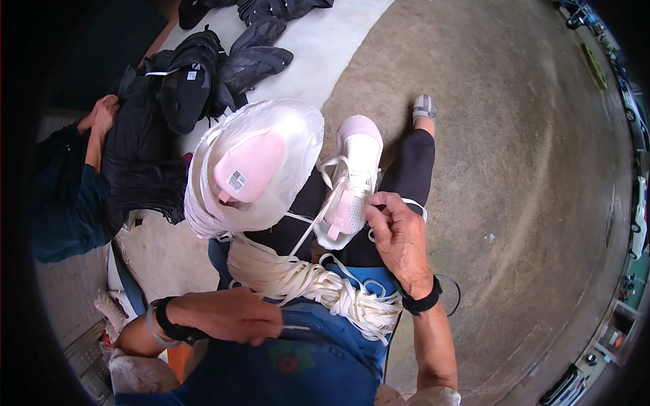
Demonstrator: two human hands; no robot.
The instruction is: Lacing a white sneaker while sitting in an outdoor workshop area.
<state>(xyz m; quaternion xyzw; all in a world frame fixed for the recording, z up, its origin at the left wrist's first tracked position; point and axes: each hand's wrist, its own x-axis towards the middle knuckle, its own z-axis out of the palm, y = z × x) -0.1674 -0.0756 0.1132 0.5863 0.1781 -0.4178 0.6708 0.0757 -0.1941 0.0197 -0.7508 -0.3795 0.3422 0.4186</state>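
Note:
A white and pale pink sneaker shell (359, 159) lies across my lap, toe pointing away, with a white shoelace (308, 233) loosely threaded in its upper part. My right hand (401, 240) is at the shoe's right edge, thumb and forefinger pinched on the lace; a loop shows behind the hand. Low in front of my body, my left hand (233, 314) is closed, with a thin white lace end sticking out past its fingertips. A thick bundle of white laces (318, 287) rests on my lap between the hands and the shoe.
Left of the shoe stands a nested stack of white shoe uppers (298, 145) with a pink insole-shaped piece (250, 166) inside. Black shoes (186, 88) are heaped beyond it on a white sheet (318, 47). Another person's hands (100, 115) are at the far left.

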